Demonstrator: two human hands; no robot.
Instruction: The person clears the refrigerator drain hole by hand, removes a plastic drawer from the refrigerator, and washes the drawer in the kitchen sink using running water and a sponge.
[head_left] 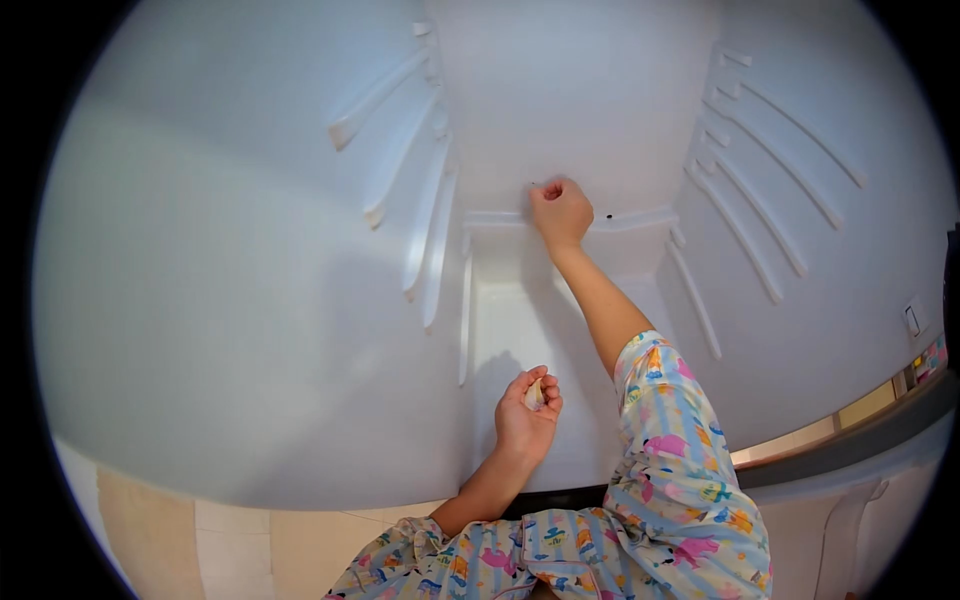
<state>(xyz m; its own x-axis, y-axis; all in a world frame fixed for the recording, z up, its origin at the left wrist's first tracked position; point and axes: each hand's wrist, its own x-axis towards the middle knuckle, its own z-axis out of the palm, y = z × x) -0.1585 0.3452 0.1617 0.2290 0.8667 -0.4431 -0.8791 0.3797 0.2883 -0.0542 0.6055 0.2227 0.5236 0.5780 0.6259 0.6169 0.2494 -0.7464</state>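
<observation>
The left hand (525, 430), palm up with fingers curled inward, holds a small, pale cream, crumpled-looking lump (535, 396) above the white, smooth plastic floor (565, 440) of a refrigerator-like cavity. Beyond, slim white moulded ribs (385, 95) line both side walls. Deeper in, the right hand (563, 212) is near the glossy white back wall (580, 100), its fingers bent narrowly together; I cannot tell whether they pinch anything. A tiny round black spot (609, 217) marks the wall just beside it.
</observation>
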